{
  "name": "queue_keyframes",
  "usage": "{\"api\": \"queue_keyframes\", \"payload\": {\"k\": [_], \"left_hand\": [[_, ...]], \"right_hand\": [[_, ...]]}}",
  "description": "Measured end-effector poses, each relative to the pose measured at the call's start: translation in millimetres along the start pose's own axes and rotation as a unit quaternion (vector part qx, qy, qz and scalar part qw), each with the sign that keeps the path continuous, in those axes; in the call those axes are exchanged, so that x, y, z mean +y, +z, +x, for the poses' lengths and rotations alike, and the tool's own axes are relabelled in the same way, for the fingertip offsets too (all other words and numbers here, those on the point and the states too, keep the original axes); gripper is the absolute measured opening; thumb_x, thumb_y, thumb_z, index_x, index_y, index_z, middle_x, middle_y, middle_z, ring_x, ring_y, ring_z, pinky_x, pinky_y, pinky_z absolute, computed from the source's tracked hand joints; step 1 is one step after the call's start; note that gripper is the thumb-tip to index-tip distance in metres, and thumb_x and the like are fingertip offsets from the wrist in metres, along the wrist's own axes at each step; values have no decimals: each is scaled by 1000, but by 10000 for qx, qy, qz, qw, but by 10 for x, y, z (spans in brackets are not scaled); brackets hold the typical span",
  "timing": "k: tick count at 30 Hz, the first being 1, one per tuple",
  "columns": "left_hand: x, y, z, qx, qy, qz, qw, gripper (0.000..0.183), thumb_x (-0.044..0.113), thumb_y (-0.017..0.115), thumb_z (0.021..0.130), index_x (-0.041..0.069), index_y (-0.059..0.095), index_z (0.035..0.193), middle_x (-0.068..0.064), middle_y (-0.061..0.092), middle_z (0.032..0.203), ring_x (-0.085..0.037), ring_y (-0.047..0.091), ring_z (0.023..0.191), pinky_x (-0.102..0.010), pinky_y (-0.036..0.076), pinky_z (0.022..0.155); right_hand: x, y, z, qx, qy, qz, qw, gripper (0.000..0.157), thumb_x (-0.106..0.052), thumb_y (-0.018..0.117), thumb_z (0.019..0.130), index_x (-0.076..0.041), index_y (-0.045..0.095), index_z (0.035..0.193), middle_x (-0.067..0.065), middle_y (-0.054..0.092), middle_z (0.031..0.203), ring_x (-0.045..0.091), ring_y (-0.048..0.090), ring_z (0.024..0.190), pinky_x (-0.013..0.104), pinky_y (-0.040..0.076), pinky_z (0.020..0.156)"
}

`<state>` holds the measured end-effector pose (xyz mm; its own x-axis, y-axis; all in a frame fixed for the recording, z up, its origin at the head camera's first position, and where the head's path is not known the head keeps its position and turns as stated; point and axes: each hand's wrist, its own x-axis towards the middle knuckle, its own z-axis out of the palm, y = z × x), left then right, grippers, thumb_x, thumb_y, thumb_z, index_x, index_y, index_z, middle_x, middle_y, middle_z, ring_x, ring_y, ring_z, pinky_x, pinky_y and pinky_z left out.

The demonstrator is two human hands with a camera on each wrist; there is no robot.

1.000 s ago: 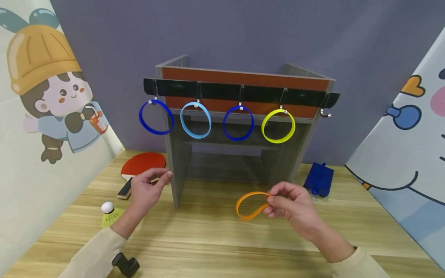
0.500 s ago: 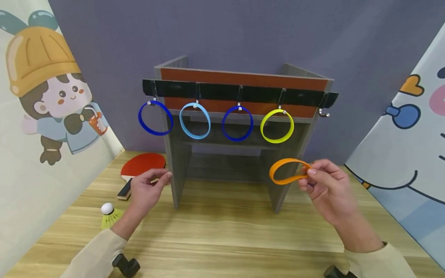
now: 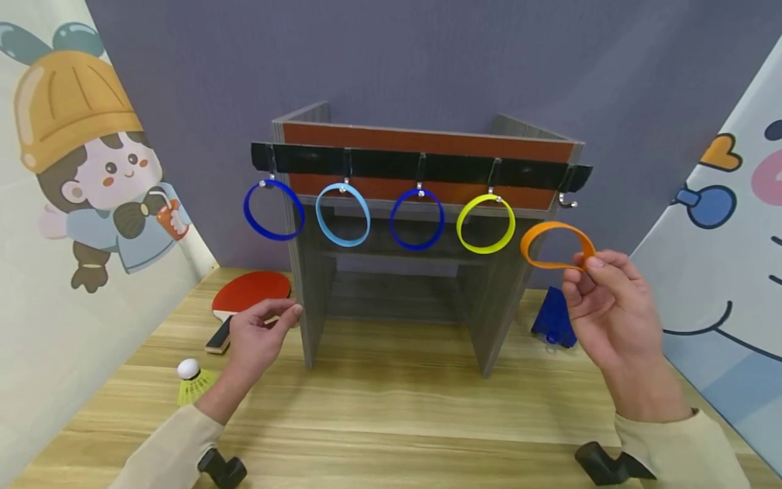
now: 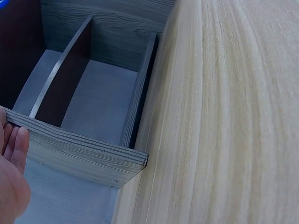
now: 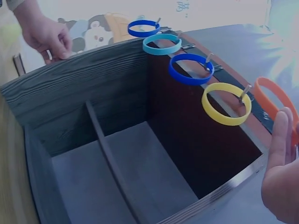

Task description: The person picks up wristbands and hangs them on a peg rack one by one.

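Observation:
My right hand (image 3: pixel 617 312) pinches an orange silicone wristband (image 3: pixel 557 246) between thumb and fingers, below the bare hook (image 3: pixel 567 200) at the right end of a black strip (image 3: pixel 391 163). From the strip's other hooks hang a dark blue wristband (image 3: pixel 246 207), a light blue one (image 3: pixel 369 217), another dark blue one (image 3: pixel 442 217) and a yellow one (image 3: pixel 513 224). My left hand (image 3: pixel 259 336) has loosely bent fingers, their tips at the front edge of the grey wooden shelf's (image 3: pixel 305 292) left side panel. In the right wrist view the orange wristband (image 5: pixel 271 95) is near the yellow wristband (image 5: pixel 216 114).
On the wood-grain table (image 3: pixel 391 421), a red table tennis bat (image 3: pixel 253 292) and a yellow shuttlecock (image 3: pixel 192 380) lie left of the shelf. A blue object (image 3: pixel 552 319) lies to its right, partly behind my right hand. Cartoon panels stand at both sides.
My right hand has risen and moved right with the orange wristband, from low before the shelf to just below the bare end hook. My left hand stays at the side panel.

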<state>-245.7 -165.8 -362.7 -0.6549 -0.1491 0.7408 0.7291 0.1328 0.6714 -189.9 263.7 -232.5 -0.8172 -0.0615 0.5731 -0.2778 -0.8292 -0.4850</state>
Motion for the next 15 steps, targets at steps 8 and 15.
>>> {"api": "queue_keyframes", "payload": {"k": [8,15], "left_hand": [[58,-2,-1,-45,-280,236,9993,9,-8,71,80,-10,69,88,-15,69,79,-8,66,66,-23,56,63],[184,31,10,-51,-279,197,9994,9,-18,67,78,-14,66,87,-19,67,76,-9,65,64,-21,56,62]], "right_hand": [[-71,83,147,442,-383,119,9982,16,10,40,97,10,56,97,25,62,96,34,67,76,36,57,74],[-98,136,234,799,-501,-96,9955,10,9,47,95,7,56,98,23,62,95,31,67,74,35,57,73]]}}
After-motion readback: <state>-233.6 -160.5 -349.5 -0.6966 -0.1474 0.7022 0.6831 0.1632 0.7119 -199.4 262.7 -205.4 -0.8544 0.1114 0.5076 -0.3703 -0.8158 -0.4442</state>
